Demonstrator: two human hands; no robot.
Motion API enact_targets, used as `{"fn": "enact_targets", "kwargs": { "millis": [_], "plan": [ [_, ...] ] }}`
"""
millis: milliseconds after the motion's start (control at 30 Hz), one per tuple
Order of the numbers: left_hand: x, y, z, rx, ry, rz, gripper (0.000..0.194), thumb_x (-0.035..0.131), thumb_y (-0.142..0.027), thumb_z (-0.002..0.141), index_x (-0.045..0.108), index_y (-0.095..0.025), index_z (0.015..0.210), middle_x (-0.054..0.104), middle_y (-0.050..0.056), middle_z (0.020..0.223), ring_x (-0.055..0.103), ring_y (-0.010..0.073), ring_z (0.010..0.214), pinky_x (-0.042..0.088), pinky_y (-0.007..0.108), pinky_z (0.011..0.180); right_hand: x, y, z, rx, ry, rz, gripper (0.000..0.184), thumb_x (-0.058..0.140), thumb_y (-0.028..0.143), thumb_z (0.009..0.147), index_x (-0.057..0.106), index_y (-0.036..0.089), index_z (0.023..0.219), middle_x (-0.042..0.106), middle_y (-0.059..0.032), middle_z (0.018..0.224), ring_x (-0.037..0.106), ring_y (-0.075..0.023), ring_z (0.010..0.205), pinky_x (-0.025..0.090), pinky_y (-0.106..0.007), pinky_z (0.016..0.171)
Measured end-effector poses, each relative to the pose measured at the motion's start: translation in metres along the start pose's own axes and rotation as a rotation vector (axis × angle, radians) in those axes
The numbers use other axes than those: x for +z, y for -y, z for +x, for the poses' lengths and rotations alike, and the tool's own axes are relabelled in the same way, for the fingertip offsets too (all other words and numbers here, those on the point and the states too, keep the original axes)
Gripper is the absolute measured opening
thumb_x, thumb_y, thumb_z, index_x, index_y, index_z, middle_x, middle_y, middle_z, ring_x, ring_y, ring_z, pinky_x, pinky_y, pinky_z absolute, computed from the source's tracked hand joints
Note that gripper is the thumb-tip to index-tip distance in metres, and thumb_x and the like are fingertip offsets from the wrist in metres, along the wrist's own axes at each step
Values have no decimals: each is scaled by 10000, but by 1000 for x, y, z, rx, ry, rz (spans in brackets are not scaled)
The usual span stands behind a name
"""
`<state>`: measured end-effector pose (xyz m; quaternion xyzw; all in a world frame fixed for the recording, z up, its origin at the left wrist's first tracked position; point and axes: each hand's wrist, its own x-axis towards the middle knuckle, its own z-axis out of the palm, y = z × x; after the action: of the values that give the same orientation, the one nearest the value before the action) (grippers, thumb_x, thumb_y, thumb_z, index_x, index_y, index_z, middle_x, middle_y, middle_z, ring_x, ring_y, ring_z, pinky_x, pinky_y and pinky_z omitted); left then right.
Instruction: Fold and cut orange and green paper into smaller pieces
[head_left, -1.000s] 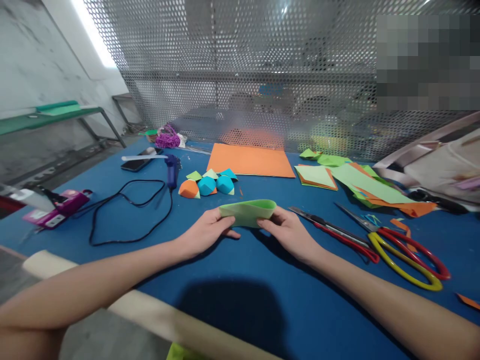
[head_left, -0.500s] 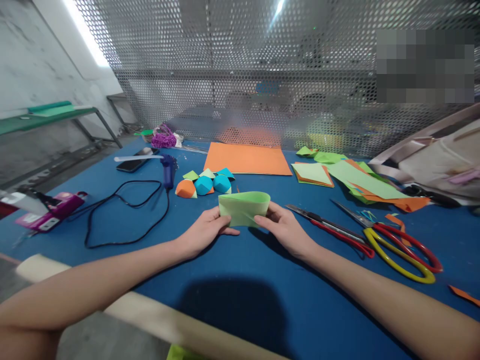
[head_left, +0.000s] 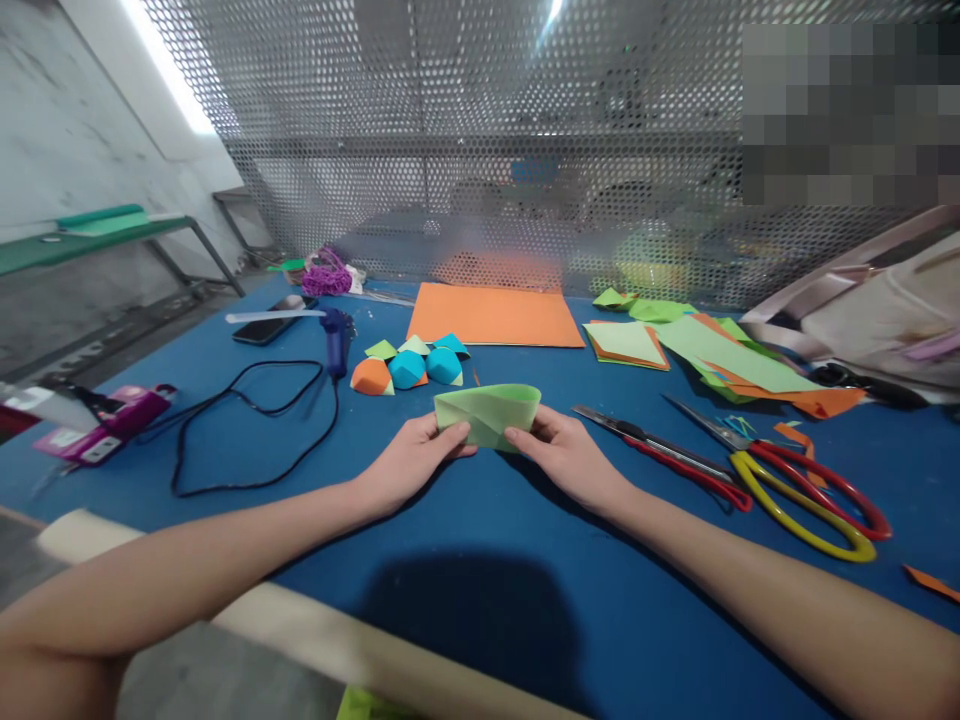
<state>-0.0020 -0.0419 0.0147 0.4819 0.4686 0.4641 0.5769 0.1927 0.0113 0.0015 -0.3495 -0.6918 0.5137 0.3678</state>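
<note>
Between my hands is a light green sheet of paper (head_left: pixel 491 412), bent over on itself so that its upper edge forms a narrow loop. My left hand (head_left: pixel 420 450) grips its left side, thumb on the near face. On the right side my right hand (head_left: pixel 561 450) pinches it the same way; fingers behind the paper are partly hidden. Just beyond lies a cluster of small folded paper pieces (head_left: pixel 409 368) in orange, blue and green. To the right of my right hand rests a craft knife (head_left: pixel 660 445) beside scissors (head_left: pixel 780 480) with red and yellow handles.
An orange sheet (head_left: pixel 495 315) lies at the back against a perforated metal screen (head_left: pixel 465 120). At right are paper stacks (head_left: pixel 628 345) and a pale bag (head_left: pixel 885 300). Leftward, a blue glue gun (head_left: pixel 336 340) trails its black cord near a phone (head_left: pixel 270 325) and a magenta power strip (head_left: pixel 105 425).
My left thumb has shifted slightly, and a diagonal crease or bend now shows on the near face of the green paper. Both hands keep hold of it in nearly the same place.
</note>
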Motion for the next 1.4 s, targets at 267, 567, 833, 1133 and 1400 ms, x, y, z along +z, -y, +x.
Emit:
{"fn": "enact_targets", "kwargs": {
  "millis": [267, 567, 833, 1133, 1400],
  "plan": [
    [0, 2, 1, -16, -31, -5, 377, 732, -479, 770, 732, -166, 980, 722, 41, 1055, 645, 222, 1049, 511, 385, 1001, 0, -1, 1, 7, -17, -49, 260, 635, 409, 791, 657, 201, 945, 715, -42, 914, 649, -211, 855, 523, -376, 794],
    [-2, 5, 5, -26, -15, -58, 396, 750, -470, 759, 729, -159, 1002, 727, 54, 1078, 653, 229, 1054, 510, 405, 1009, 0, -1, 1, 17, -29, -20, 279, 657, 386, 777, 651, 195, 979, 726, -53, 936, 661, -208, 864, 532, -378, 803],
    [6, 3, 0, -52, 15, -58, 420, 747, -485, 762, 728, -160, 1027, 729, 63, 1082, 671, 224, 1020, 523, 380, 987, 7, 3, 0, 9, -93, -19, 348, 726, 367, 712, 668, 207, 1015, 738, -54, 997, 661, -225, 893, 526, -373, 797],
    [7, 4, 0, -86, 40, -143, 444, 763, -468, 760, 719, -172, 1088, 717, 73, 1147, 671, 230, 1037, 535, 373, 967, 4, 3, 1, 71, -175, 7, 323, 713, 479, 695, 619, 201, 830, 673, -27, 793, 593, -183, 719, 486, -322, 641],
    [10, 3, -4, -129, 72, -177, 451, 773, -435, 766, 709, -157, 1116, 704, 97, 1189, 674, 238, 1042, 538, 371, 954, 7, 7, 0, 93, -204, -6, 338, 704, 472, 697, 630, 196, 876, 690, -42, 854, 596, -202, 770, 491, -341, 679]
  ]
}}
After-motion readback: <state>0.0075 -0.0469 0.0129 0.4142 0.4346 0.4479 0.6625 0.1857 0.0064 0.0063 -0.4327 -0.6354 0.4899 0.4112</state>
